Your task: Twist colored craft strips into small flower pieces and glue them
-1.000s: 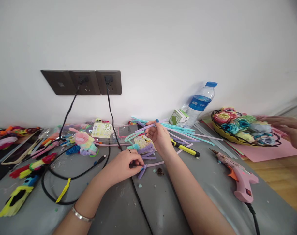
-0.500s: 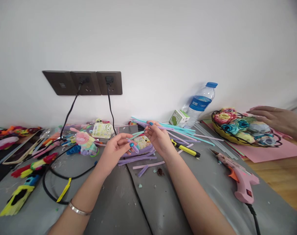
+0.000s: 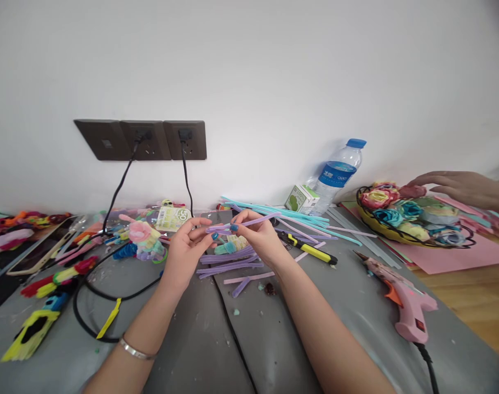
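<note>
My left hand (image 3: pixel 185 249) and my right hand (image 3: pixel 258 235) are raised together above the grey table (image 3: pixel 200 345), fingertips meeting. Both pinch a thin purple pipe cleaner (image 3: pixel 253 221) that runs between them and sticks out to the right. Under the hands lies a loose pile of cut purple pipe cleaners (image 3: pixel 228 262), and a small teal and purple bundle (image 3: pixel 227 247). Long teal pipe cleaners (image 3: pixel 282 210) fan out behind my right hand.
A pink glue gun (image 3: pixel 403 298) lies at the right, a yellow utility knife (image 3: pixel 309 249) nearer the middle. Black cables (image 3: pixel 109 295) loop from wall sockets (image 3: pixel 142 139). A water bottle (image 3: pixel 335 175), small carton (image 3: pixel 300 198) and basket of paper roses (image 3: pixel 409 213) stand behind. Another person's hand (image 3: pixel 458 186) reaches over the roses.
My left hand rose from the table pile and joined my right hand on the purple pipe cleaner. The other person's hand moved up and back over the rose basket.
</note>
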`<state>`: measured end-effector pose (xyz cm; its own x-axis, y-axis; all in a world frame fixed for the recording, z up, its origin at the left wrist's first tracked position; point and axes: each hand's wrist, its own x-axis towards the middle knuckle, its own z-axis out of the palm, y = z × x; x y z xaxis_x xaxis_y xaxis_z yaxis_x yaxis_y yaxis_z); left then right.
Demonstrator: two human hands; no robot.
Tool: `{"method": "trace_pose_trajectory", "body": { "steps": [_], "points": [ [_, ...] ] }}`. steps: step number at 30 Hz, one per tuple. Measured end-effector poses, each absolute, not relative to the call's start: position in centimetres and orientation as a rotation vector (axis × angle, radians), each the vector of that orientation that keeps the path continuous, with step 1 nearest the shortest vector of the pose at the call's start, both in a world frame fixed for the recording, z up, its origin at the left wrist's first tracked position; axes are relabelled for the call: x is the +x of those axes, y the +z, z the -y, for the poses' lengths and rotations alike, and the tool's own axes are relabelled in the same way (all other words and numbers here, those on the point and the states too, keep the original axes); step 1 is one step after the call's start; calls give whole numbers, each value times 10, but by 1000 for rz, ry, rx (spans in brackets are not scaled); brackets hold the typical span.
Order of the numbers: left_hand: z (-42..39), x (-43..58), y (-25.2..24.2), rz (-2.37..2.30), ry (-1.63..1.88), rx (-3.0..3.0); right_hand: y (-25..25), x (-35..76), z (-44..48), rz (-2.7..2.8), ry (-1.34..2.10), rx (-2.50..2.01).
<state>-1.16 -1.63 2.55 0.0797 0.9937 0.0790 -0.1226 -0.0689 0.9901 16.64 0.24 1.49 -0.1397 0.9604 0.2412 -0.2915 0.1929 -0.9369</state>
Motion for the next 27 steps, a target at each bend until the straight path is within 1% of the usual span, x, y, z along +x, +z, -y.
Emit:
{"method": "trace_pose_trajectory", "body": {
  "steps": [16,27],
  "points": [
    [18,-14,25,-1063,1258,1336,14,168,-2,1333,1294,-790],
    [16,-15,26,-1040,1307,1256,18,170,1,1363,1311,-742]
  ]
}}
